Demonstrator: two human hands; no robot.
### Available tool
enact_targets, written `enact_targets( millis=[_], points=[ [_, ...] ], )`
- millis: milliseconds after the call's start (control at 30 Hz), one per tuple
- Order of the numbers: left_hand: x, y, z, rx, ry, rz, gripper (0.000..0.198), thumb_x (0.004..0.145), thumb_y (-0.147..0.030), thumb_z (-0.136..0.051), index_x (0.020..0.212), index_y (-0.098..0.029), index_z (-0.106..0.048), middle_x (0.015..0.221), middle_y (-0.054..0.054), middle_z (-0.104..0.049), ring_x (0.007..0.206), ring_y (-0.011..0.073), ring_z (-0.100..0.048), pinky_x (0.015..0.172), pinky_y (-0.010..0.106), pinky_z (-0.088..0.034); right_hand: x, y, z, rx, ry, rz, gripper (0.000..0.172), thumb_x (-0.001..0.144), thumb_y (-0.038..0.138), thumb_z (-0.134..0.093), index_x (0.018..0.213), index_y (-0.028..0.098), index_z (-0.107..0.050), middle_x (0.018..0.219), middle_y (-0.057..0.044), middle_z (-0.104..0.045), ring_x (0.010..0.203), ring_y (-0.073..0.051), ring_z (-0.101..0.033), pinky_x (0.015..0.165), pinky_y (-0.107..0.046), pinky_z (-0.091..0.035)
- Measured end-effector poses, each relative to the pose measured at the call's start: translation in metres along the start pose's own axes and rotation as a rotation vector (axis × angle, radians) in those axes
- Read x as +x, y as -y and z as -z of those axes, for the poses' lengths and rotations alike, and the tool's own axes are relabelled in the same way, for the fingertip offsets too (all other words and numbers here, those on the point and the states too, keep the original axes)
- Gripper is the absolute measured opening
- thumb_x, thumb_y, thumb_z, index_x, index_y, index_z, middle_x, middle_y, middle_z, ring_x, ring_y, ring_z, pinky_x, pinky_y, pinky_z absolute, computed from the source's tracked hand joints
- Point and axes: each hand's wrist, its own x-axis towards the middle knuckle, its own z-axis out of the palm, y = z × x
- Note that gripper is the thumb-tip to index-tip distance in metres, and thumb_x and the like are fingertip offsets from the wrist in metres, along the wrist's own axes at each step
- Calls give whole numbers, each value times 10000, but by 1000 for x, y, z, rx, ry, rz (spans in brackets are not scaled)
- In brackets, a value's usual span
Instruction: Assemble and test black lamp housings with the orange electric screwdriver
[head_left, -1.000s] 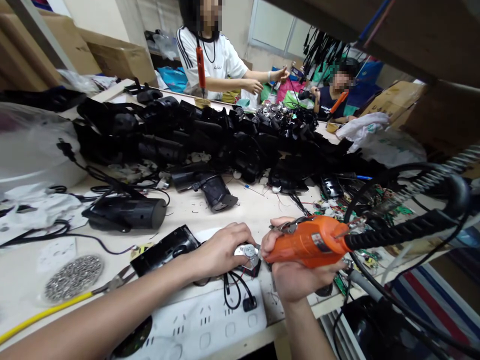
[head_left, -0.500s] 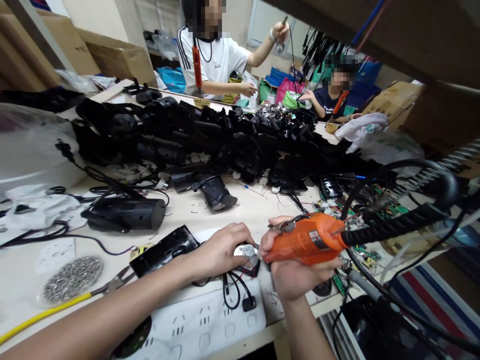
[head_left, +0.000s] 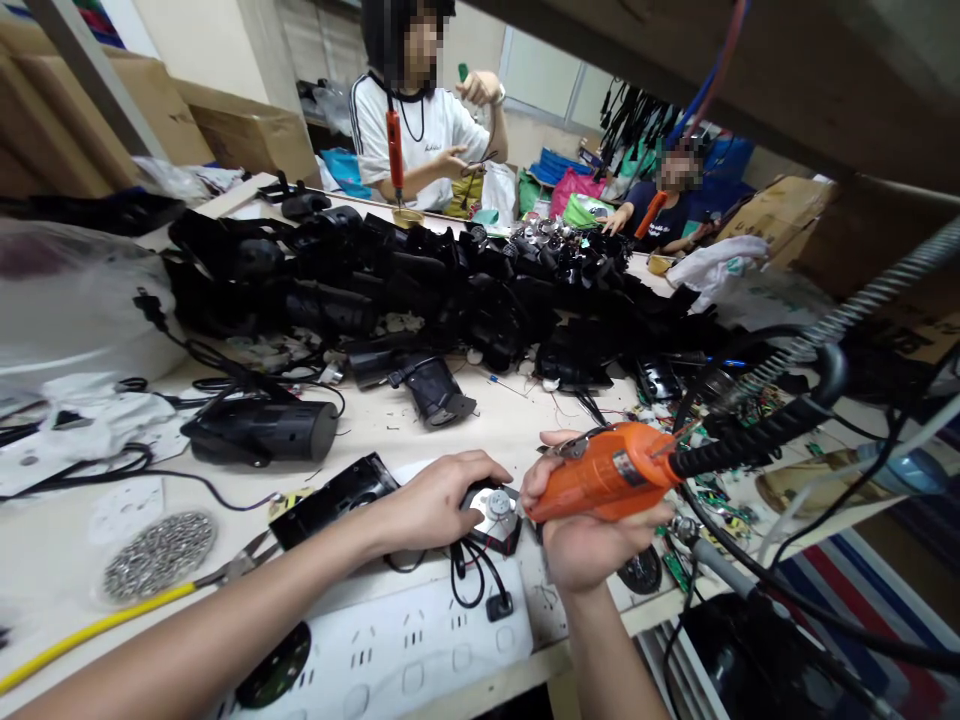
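My right hand (head_left: pixel 589 550) is wrapped round an orange electric screwdriver (head_left: pixel 592 478), whose tip end points left. Just left of that tip, my left hand (head_left: pixel 457 490) grips a small black housing with a silver plate and a grey round motor (head_left: pixel 496 510) on top. Thin red wires show along the plate, and whether the screwdriver tip touches it I cannot tell. Below hangs a looped black cord with a plug (head_left: pixel 498 606). Behind my left forearm lies an open black shell (head_left: pixel 337 500).
A white power strip (head_left: pixel 390 650) runs along the front edge. At left are a dish of screws (head_left: pixel 159 555), yellow-handled pliers (head_left: pixel 142 605) and a black cylindrical lamp body (head_left: pixel 262 432). Black housings (head_left: pixel 420 270) pile up behind. Two co-workers sit opposite. A coiled spring (head_left: pixel 862 300) hangs at right.
The silver plate and motor show more fully beside my left fingers. The screwdriver has shifted slightly left in view. Across the table, one person's raised hand has come in closer to the body.
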Motion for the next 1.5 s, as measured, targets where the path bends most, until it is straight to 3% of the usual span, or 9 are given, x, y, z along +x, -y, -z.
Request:
enact_targets(
  millis=[133,400,933,1033,1167,1400,1500],
  points=[
    [0,1,1,-8,7,-24,520,592,11,-517,1050,-209,-627,1095,31,-636,1049,214,-568,939,326,-429,1,0,0,-5,-14,9,795,620,904,-479,841,155,-626,540,-30,-588,405,-164,-480,378,-261,-376],
    [2,5,-10,-17,-38,-31,324,651,-58,-592,938,-202,-633,987,24,-595,937,185,-573,846,290,-446,-3,2,1,-24,8,59,818,643,910,-446,860,149,-652,511,-41,-586,423,-176,-489,382,-261,-407],
    [4,7,-15,8,-56,-4,289,677,-135,-683,952,-204,-627,962,7,-565,921,181,-554,827,285,-425,2,0,-2,-26,31,54,764,682,869,-437,857,150,-630,481,-16,-557,367,-160,-459,354,-262,-398],
    [8,5,-18,42,-42,-13,268,699,-199,-706,961,-215,-649,944,8,-550,923,190,-544,811,289,-425,3,-3,-3,-33,27,27,780,686,878,-415,885,149,-608,486,-10,-555,375,-165,-471,357,-280,-426],
    [14,1,-21,76,5,-47,232,698,-148,-698,924,-201,-680,1005,30,-569,989,205,-529,850,293,-418,2,-3,-4,-18,27,46,733,705,856,-425,846,160,-611,485,-4,-560,366,-164,-484,376,-298,-459],
    [13,0,-20,51,19,-24,291,696,-133,-708,973,-220,-685,1046,31,-581,1015,211,-521,882,309,-418,3,0,-4,6,44,64,624,743,769,-449,782,173,-628,476,-3,-560,352,-160,-486,374,-273,-425],
    [13,1,-20,47,23,-26,299,703,-142,-708,989,-225,-686,1035,28,-578,1005,207,-521,877,311,-418,4,-1,-3,18,29,39,663,721,800,-451,799,169,-638,481,-7,-567,352,-149,-464,381,-269,-416]
  ],
)
